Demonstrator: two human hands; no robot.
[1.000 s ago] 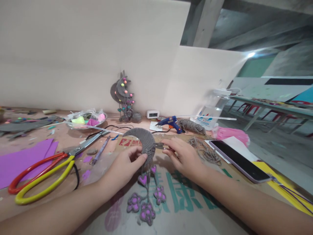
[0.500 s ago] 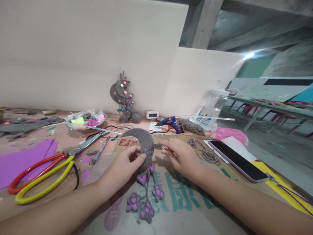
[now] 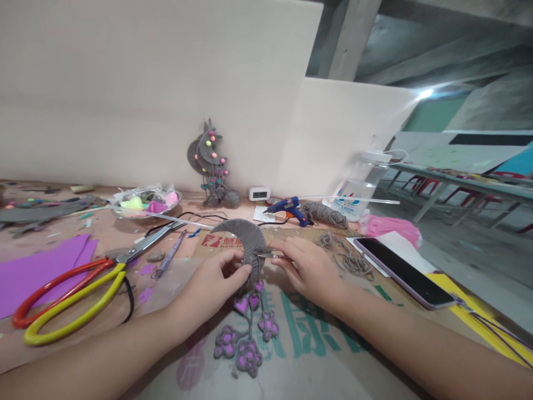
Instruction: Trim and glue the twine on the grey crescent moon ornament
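Observation:
A crescent moon ornament (image 3: 245, 236) wrapped in grey yarn is pinched between the thumb and fingers of my left hand (image 3: 216, 278). Below it hang purple hearts (image 3: 241, 305) and flower-like or paw-like pieces (image 3: 249, 355) edged in grey yarn, lying on the cardboard (image 3: 316, 316). My right hand (image 3: 310, 269) is closed on slim metal tweezers (image 3: 270, 252). Their tips meet the right edge of the crescent, just above my left thumb. Whether they grip a strand there is too small to tell.
Large scissors (image 3: 75, 297) with red and yellow handles lie left, near purple sheets (image 3: 41, 272). Behind stand a dish of coloured bits (image 3: 145, 205), a finished moon ornament (image 3: 210, 155) and a blue glue gun (image 3: 289, 209). Grey yarn (image 3: 352, 261) and a phone (image 3: 403, 272) lie right.
The tweezers' tips have come from beside the crescent's right edge onto its surface. The crescent has turned slightly and shifted right, and another purple heart shows below it.

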